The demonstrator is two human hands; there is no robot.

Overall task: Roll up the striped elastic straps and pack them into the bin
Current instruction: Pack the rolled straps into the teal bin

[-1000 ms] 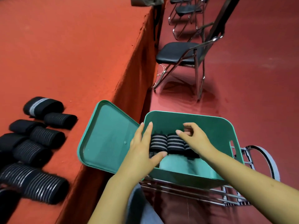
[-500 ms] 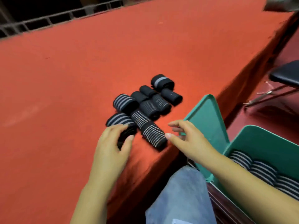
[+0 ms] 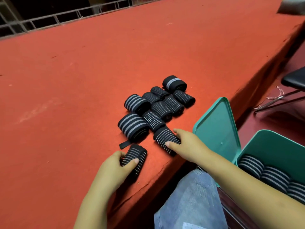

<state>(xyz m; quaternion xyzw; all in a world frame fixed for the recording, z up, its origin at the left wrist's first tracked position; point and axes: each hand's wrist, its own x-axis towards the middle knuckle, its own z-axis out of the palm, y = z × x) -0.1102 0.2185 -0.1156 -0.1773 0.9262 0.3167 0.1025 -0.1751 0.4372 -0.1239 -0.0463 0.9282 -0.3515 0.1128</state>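
Pickup step, both hands at once. Left hand (image 3: pixel 115 164) curls round a thin-striped roll (image 3: pixel 134 158) near the table's (image 3: pixel 66 80) front edge, thumb across the top of it and fingers tucked behind; the roll appears to sit on the red cloth, not lifted. Right hand (image 3: pixel 188 146) closes over a second roll (image 3: pixel 165 140) just beside the edge, thumb on the near face, index reaching over the far side; grip looks about to close rather than firm. Behind these, a cluster of rolls (image 3: pixel 156 104) lies packed together, some with broad grey bands, most with fine lines; one broad-banded roll (image 3: pixel 132 126) trails a loose black tab (image 3: pixel 124 144) toward the left hand's roll. All straps seen are rolled; no flat strap shows. Green bin (image 3: pixel 272 146) sits low at right, off the table, lid (image 3: pixel 216 128) leaning open against the table side; a row of rolls (image 3: pixel 264 172) is already inside, along the near wall. Judgement: rolling seems finished, packing is partly done, with most of the batch still on the table. Next move calls for firm squeezes so neither coil springs loose, then a lift clear of the edge and a swing right and down into the bin, setting both beside the packed row. Risk: the right hand's roll lies close to the edge and could tip off.
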